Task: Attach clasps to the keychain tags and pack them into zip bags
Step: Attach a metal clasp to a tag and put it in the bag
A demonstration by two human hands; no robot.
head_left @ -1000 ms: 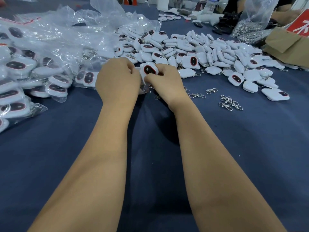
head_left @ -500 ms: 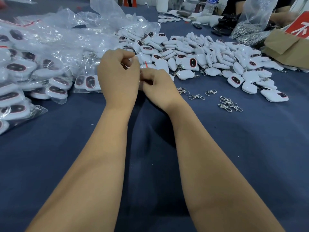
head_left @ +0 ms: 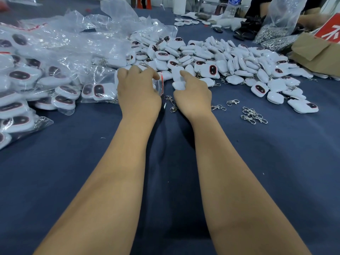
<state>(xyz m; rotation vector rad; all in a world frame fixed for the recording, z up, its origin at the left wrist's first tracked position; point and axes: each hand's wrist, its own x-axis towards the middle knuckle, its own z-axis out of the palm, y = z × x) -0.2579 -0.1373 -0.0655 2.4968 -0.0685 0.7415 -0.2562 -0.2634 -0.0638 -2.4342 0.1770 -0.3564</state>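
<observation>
Bagging a tag at the near edge of the pile

Left hand point(head_left: 138, 89) pinches a small zip bag point(head_left: 159, 83) by its red-striped mouth; right hand point(head_left: 191, 92) curls round a white tag point(head_left: 178, 85) just right of it; a slack mouth could catch the tag; loose clasps point(head_left: 253, 115) lie further right

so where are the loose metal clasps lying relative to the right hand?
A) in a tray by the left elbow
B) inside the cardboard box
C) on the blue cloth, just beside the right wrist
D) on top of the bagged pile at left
C: the loose clasps lie bare on the blue cloth, off to the outer side of the right hand, short of the pile of white tags.
</observation>
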